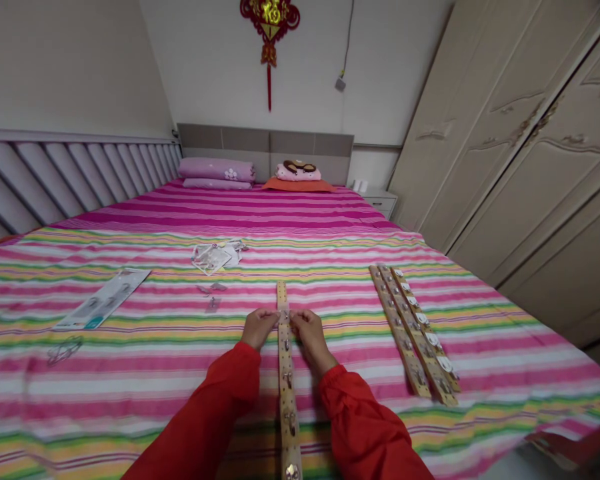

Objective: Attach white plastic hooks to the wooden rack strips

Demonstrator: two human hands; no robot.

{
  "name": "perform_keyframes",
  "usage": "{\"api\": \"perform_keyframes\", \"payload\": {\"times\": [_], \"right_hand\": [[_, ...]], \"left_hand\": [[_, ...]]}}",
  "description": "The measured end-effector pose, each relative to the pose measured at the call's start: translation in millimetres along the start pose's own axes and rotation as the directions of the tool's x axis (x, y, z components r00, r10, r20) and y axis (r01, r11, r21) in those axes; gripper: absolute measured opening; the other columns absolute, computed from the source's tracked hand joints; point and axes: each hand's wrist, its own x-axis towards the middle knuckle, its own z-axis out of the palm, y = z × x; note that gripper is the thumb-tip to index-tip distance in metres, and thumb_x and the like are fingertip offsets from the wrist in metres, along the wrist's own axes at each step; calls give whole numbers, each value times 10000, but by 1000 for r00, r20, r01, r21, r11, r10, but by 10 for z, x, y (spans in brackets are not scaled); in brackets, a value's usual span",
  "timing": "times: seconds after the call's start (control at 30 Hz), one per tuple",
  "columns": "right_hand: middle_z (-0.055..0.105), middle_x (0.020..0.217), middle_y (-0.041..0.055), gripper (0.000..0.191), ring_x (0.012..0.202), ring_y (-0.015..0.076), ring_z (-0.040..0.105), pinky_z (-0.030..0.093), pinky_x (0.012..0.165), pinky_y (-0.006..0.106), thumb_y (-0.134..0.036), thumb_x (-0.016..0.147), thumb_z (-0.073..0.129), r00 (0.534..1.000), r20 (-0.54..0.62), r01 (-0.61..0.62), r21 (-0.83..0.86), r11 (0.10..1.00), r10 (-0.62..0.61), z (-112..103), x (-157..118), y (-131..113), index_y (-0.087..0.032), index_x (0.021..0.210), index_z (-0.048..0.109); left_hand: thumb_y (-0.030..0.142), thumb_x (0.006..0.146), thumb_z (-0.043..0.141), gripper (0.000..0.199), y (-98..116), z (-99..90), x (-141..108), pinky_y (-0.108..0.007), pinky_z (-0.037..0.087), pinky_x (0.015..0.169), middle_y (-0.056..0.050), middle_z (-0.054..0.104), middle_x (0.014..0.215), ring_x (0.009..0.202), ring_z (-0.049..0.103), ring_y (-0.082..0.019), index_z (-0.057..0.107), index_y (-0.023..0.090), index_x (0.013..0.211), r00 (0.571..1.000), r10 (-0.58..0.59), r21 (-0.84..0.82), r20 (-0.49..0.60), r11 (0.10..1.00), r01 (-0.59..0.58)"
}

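A long, narrow wooden strip [283,360] with a row of metal hooks [288,380] lies lengthwise in front of me on the striped cloth. Near its far end sits a small, clear-backed hook [284,316], partly covered by fingertips. From the left side, my left hand [260,327] pinches this piece at its edge. On the opposite side, my right hand [310,333] has thumb and finger closed at its other edge. Both hands rest close to the strip. Small clear pieces [213,304] lie to the left of it.
Several hook-studded wooden strips [405,327] lie side by side at the right. On the left are a long hook package [105,299] and a tangle of wire [65,349]. Opened packaging [215,257] is piled farther back. Folded bedding [217,172] lies by the headboard [240,140].
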Motion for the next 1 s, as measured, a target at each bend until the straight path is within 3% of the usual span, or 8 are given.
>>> {"api": "perform_keyframes", "payload": {"times": [0.2,0.33,0.47,0.57,0.67,0.77,0.9,1.0], "right_hand": [[649,847,20,515,512,80,482,400,463,222,-322,505,797,999,3,39,-38,999,-39,22,-55,-113,-170,982,676],[620,739,-22,523,520,80,482,415,503,224,-219,510,767,989,133,61,-16,998,-58,10,-76,-169,-182,1023,673],[573,569,-58,352,488,89,469,381,482,220,-183,534,702,976,206,77,-19,997,-72,1,-103,-192,-181,886,695],[544,515,-64,227,466,84,431,347,457,214,-185,539,684,974,205,111,-49,993,-99,11,-125,-222,-182,765,704],[532,480,-63,171,451,83,415,329,430,209,-214,534,706,978,194,90,-38,995,-81,22,-148,-272,-182,702,707],[551,465,-48,158,421,84,438,342,409,207,-259,540,740,979,198,-53,52,997,42,17,-183,-332,-167,657,686],[618,543,-3,208,449,85,505,381,413,192,-285,546,787,963,184,-235,221,946,196,-8,-245,-384,-149,651,671],[630,571,3,249,435,73,501,364,390,176,-300,534,816,943,232,-301,278,912,240,-12,-278,-372,-148,668,671]], "left_hand": [[219,577,691,53,186,-59,-87,-235,395,564,7,631,544,565,557,-143,656,181,563,954,282,381,103,874,-300],[158,637,654,57,376,-91,-163,-236,354,591,-5,634,602,601,544,-142,694,198,645,885,352,657,304,596,-462],[128,703,592,122,591,-81,-256,-266,358,660,-45,636,706,671,559,-168,689,194,670,787,348,743,510,283,-607],[119,712,576,128,717,-58,-302,-292,372,712,-61,620,710,693,563,-187,666,184,649,729,327,711,601,199,-675],[95,697,586,130,769,-45,-311,-306,386,784,-56,622,735,755,566,-196,670,192,673,705,360,650,611,279,-707],[153,704,632,151,718,-46,-288,-303,412,819,-53,646,821,813,575,-192,710,215,817,728,462,512,506,519,-685],[295,621,757,283,490,-57,-249,-288,462,785,-58,681,866,803,604,-179,713,191,881,896,405,181,180,882,-435],[357,528,817,363,281,-60,-231,-287,473,752,-61,707,813,762,624,-171,701,149,801,971,188,-3,150,982,-189]]}}
